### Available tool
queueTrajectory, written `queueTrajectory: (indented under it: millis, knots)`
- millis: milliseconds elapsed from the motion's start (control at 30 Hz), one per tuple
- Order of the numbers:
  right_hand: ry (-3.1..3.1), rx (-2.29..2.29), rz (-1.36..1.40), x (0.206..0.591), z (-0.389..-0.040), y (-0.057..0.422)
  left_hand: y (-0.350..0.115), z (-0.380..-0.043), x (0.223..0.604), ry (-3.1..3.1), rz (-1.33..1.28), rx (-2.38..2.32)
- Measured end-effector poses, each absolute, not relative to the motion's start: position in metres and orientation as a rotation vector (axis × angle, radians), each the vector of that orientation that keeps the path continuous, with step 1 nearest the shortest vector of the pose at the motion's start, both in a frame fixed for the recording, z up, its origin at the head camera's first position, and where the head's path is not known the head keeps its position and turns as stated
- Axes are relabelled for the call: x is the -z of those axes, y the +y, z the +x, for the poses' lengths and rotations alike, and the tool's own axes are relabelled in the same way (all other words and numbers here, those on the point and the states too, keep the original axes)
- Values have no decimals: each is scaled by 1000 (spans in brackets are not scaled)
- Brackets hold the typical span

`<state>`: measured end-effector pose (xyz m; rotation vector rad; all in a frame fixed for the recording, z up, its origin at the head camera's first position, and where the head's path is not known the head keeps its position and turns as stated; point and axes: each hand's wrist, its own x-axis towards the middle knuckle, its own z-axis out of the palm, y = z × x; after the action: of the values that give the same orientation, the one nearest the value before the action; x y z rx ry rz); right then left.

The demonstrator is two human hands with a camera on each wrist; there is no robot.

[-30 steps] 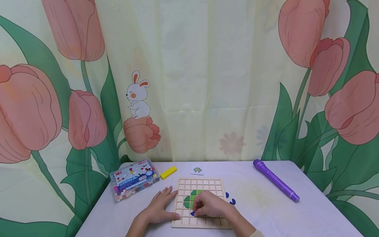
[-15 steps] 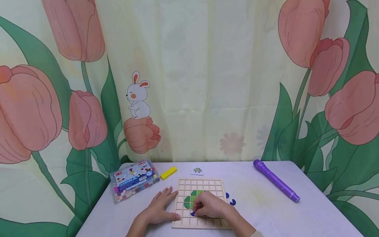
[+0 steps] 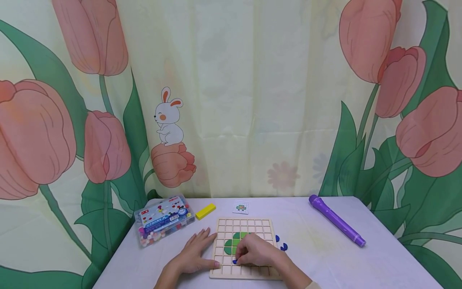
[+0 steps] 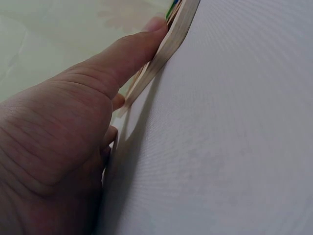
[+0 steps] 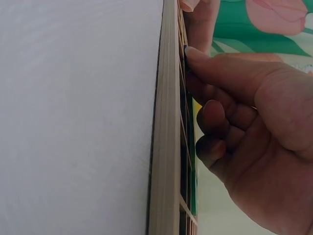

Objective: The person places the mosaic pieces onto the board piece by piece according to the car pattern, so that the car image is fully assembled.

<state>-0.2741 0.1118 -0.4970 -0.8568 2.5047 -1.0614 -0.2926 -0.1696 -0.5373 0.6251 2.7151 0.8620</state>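
Note:
A wooden grid board (image 3: 225, 273) lies on the white table, with several green pieces (image 3: 229, 247) set in its middle cells. Over the board, my right hand (image 3: 257, 250) pinches a small blue piece (image 3: 234, 261) between thumb and fingertips, low against the grid. Its other fingers are curled, as the right wrist view shows. My left hand (image 3: 195, 253) lies by the board's left side with fingers spread. The thumb (image 4: 146, 41) of that hand rests on the board's edge. Part of the green pattern is hidden behind the right hand.
Right of the board lie several dark blue pieces (image 3: 284, 246). A small picture card (image 3: 240, 207) lies behind it. To the left are a yellow block (image 3: 205, 210) and a clear box (image 3: 164, 218) of beads. A purple microphone-shaped stick (image 3: 337, 220) lies at the right.
Hardly anything differs. The blue piece under the right fingertips shows slightly less than before; both hands keep their places.

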Motion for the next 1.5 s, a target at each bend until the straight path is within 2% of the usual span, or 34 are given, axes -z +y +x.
queueTrajectory:
  millis: [633, 967, 1233, 1500]
  knots:
    - [2657, 1181, -834, 482, -287, 151, -168, -292, 536, 2708, 596, -850]
    - [2770, 1180, -672, 473, -292, 174, -167, -292, 534, 2716, 599, -838]
    - [2869, 1177, -650, 474, -297, 191, -168, -292, 535, 2714, 598, -845]
    - [2906, 1174, -432, 483, -302, 206, -167, -292, 536, 2715, 605, -846]
